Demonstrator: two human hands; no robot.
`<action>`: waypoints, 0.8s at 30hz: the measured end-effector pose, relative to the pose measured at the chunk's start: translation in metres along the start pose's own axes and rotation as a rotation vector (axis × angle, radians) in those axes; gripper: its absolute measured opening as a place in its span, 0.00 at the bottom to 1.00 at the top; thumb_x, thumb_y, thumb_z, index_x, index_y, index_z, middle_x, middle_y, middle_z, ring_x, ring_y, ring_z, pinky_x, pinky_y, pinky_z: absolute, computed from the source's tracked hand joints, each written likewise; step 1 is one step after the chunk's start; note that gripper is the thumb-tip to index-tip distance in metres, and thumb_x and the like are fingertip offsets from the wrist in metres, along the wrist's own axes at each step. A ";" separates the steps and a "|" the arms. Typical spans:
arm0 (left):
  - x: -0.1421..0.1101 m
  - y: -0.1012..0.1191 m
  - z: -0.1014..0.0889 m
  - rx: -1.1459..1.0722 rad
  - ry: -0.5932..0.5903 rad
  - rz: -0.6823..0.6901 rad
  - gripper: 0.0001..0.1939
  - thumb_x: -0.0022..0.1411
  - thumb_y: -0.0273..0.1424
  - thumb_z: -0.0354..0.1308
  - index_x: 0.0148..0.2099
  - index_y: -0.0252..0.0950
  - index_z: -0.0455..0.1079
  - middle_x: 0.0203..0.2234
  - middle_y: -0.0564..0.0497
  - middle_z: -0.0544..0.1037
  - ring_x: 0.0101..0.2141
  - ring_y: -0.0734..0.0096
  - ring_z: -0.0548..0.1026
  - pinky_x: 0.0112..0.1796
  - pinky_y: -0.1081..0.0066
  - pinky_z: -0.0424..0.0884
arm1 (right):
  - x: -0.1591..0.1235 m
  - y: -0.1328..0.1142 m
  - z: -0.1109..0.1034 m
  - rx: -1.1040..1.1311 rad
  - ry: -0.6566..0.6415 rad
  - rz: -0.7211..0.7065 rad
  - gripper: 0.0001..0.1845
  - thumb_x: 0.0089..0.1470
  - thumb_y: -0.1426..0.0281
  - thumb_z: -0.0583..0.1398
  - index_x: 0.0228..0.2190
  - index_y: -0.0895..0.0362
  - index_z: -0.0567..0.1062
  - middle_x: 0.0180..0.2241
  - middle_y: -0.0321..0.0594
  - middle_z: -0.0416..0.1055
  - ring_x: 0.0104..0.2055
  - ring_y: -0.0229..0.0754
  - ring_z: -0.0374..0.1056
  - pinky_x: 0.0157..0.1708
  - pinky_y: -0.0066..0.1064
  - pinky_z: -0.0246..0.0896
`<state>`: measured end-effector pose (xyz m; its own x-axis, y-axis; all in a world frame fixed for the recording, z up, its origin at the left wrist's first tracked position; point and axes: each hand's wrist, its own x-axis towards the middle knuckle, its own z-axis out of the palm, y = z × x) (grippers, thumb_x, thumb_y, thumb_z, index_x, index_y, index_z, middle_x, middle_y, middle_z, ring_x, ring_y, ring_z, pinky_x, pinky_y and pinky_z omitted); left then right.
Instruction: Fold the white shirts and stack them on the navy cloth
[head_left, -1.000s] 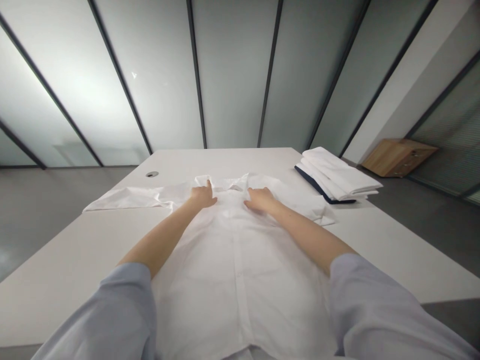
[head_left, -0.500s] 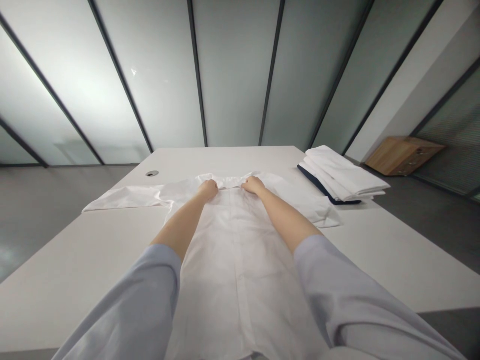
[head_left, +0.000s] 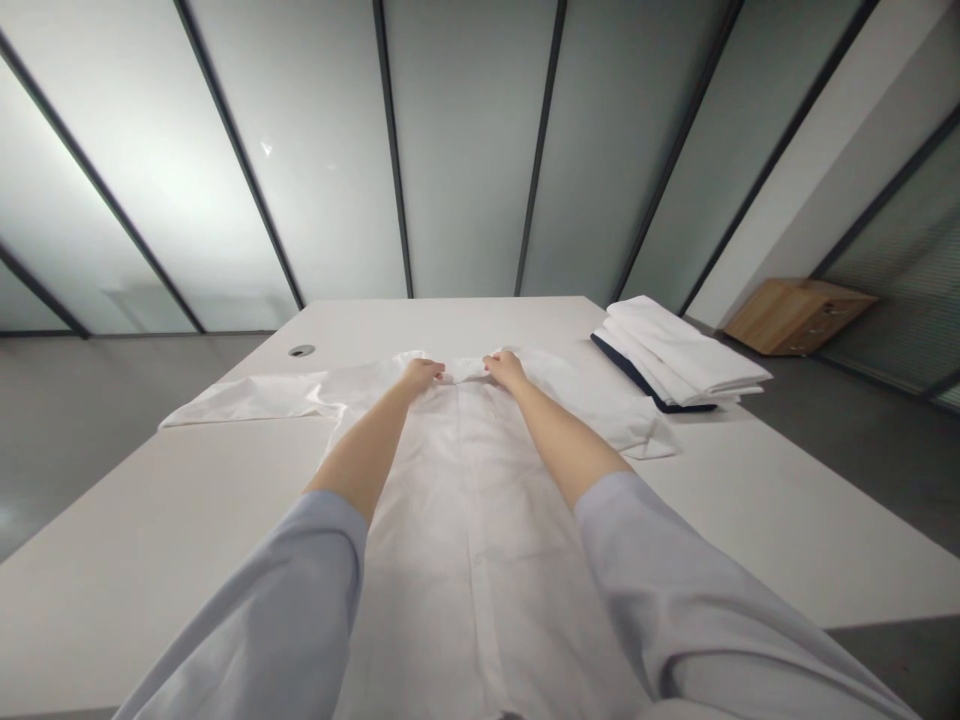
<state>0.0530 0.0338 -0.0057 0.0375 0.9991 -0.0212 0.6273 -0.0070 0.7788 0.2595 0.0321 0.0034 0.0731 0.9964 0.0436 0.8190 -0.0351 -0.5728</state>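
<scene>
My left hand (head_left: 421, 376) and right hand (head_left: 505, 368) pinch the collar (head_left: 463, 368) of the white shirt (head_left: 480, 570), which lies flat on the bench (head_left: 150, 560), its long side running from my hands down the middle of the frame toward me.

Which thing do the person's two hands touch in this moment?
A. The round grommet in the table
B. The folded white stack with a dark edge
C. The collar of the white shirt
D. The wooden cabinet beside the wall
C. The left hand and the right hand both rest on the collar at the top of the white shirt.
</scene>
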 end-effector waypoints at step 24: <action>-0.110 0.045 0.036 0.903 -0.113 0.182 0.28 0.62 0.51 0.48 0.51 0.35 0.71 0.44 0.36 0.77 0.48 0.47 0.73 0.46 0.55 0.66 | -0.065 0.020 0.003 -0.593 -0.071 -0.290 0.24 0.62 0.56 0.48 0.51 0.55 0.71 0.54 0.54 0.65 0.57 0.55 0.59 0.54 0.43 0.52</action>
<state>0.1048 -0.0782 0.0094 0.2403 0.9697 -0.0444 0.9705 -0.2409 -0.0070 0.2700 -0.0330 -0.0132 -0.2183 0.9739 0.0624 0.9758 0.2186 0.0023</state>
